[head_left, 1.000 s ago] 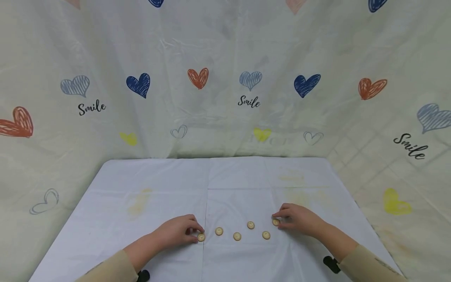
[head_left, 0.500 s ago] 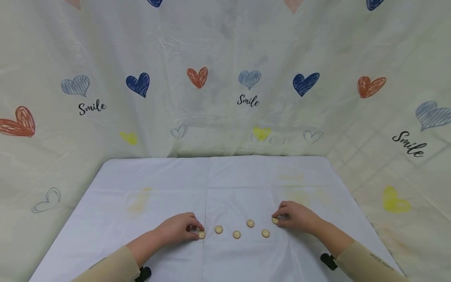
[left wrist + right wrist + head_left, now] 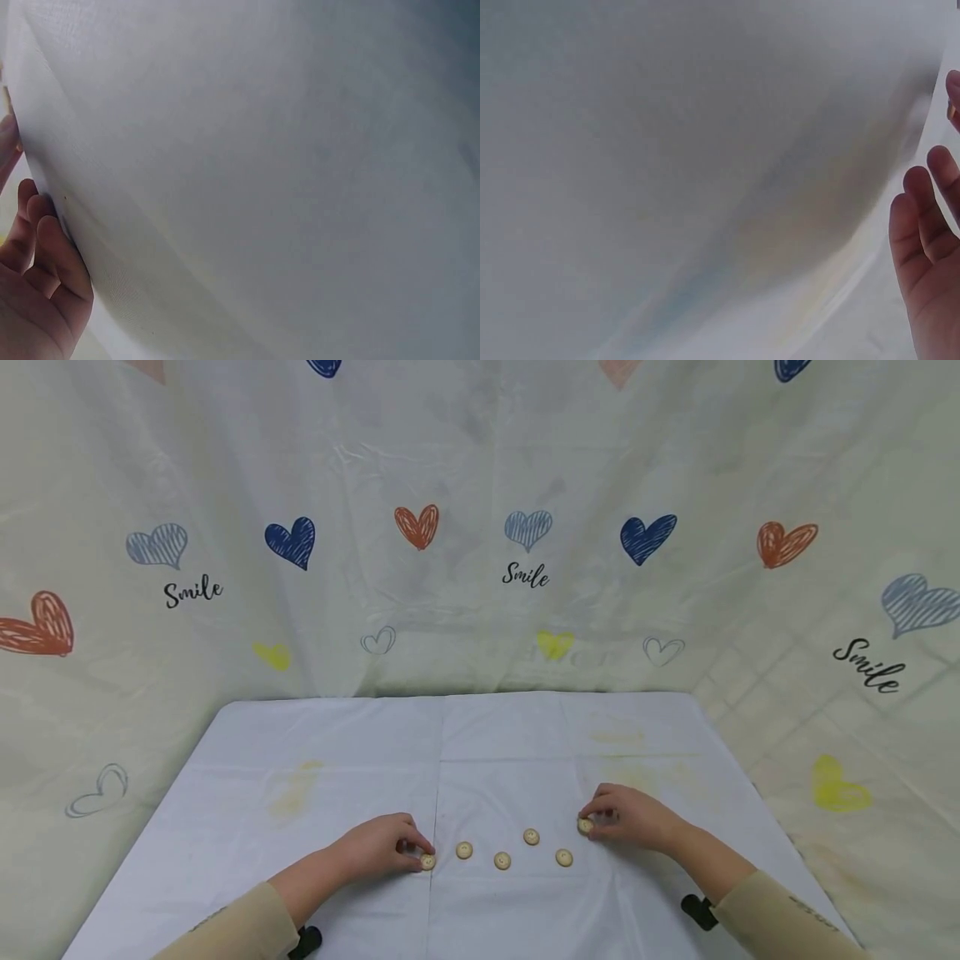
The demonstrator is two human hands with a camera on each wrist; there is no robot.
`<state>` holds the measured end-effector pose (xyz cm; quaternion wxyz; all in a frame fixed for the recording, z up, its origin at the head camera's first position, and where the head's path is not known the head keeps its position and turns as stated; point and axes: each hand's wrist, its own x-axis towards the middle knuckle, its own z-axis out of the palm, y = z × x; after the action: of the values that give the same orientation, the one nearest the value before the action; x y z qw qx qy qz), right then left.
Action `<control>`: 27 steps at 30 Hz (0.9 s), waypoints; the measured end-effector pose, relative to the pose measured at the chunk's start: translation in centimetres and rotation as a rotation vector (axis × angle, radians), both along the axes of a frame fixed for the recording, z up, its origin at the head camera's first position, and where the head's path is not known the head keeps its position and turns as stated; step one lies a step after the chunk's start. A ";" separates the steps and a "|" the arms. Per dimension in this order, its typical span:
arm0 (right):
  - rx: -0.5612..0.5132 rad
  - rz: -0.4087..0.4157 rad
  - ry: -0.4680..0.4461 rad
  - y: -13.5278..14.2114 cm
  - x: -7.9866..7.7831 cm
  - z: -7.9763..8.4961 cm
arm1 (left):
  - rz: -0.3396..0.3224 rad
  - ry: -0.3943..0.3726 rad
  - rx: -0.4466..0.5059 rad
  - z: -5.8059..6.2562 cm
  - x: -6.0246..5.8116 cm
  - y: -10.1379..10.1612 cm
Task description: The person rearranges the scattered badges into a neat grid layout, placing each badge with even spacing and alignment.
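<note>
Several round, pale wooden buttons lie in a zigzag row across the white cloth in the head view. My left hand [image 3: 386, 845] pinches the leftmost button [image 3: 427, 862] between thumb and forefinger. At the other end, my right hand [image 3: 633, 817] pinches the rightmost button [image 3: 586, 826] by its edges, low over the cloth. Between the hands are a button [image 3: 464, 850] near the left one, a lower button [image 3: 502, 861], a higher button [image 3: 531, 837] and another lower button [image 3: 564, 857]. Both wrist views show mostly cloth, with the other fingers [image 3: 64, 259] of the left hand loosely bent.
A white cloth [image 3: 337, 735] with faint yellow stains covers the table. Behind it hangs a pale curtain [image 3: 465, 460] printed with hearts and "Smile". Black wrist mounts [image 3: 699, 912] show beneath the beige sleeves [image 3: 780, 918].
My right hand has shifted very slightly away from me with its button, and its fingers have closed in a little. The left hand and the middle buttons stay in place.
</note>
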<state>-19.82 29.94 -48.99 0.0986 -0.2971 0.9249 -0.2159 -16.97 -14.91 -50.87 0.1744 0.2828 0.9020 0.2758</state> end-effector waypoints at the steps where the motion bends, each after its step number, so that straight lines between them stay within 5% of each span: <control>1: 0.000 -0.001 0.000 -0.1 -0.1 0.1 | 0.000 -0.001 0.002 0.0 0.0 0.0; 16: 0.011 -0.072 0.000 -1.7 -3.6 1.0 | -0.003 -0.015 0.015 0.6 -0.2 -0.1; 27: -0.004 -0.098 -0.070 -6.0 -7.1 1.0 | 0.009 -0.036 0.018 0.0 -0.3 -0.2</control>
<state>-26.93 23.92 -47.97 0.1199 -0.2437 0.9339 -0.2325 -17.26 -15.10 -50.86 0.1869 0.2753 0.8974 0.2897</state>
